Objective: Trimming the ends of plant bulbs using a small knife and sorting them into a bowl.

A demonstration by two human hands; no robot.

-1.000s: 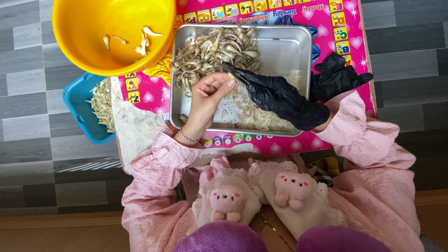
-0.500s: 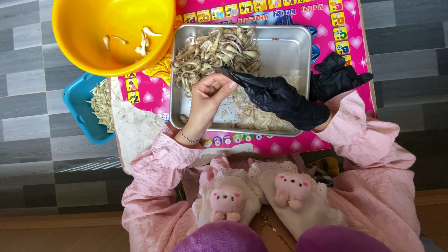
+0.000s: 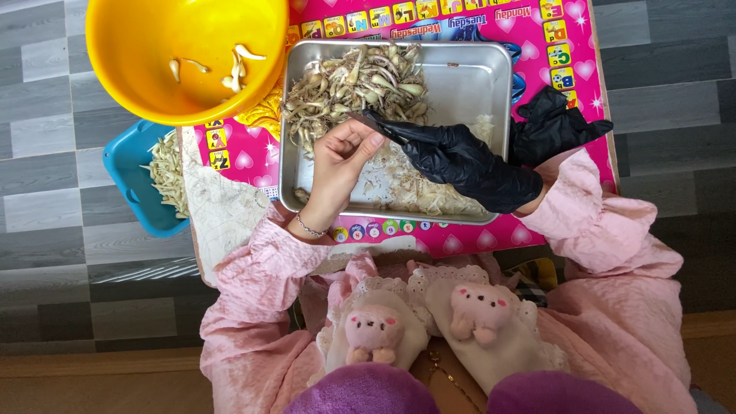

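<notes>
A metal tray (image 3: 491, 84) on a pink mat holds a heap of small pale bulbs with stringy roots (image 3: 356, 84) at its far left, and loose skins (image 3: 414, 192) along its near side. My bare left hand (image 3: 337, 165) hovers over the tray, its fingers pinched on one small bulb. My right hand (image 3: 460, 157), in a black glove, reaches in from the right. Its fingertips close on the same piece, right against my left fingers. The piece itself is mostly hidden between the fingers.
A yellow bowl (image 3: 138, 69) with a few peeled pale pieces stands at the far left. A blue tray (image 3: 126, 172) of trimmings lies to the left, partly under a cloth (image 3: 222, 215). A spare black glove (image 3: 552, 123) lies right of the metal tray. My knees and bear slippers sit below.
Both hands stay in the same place over the tray. Only the fingers shift slightly on the small bulb.
</notes>
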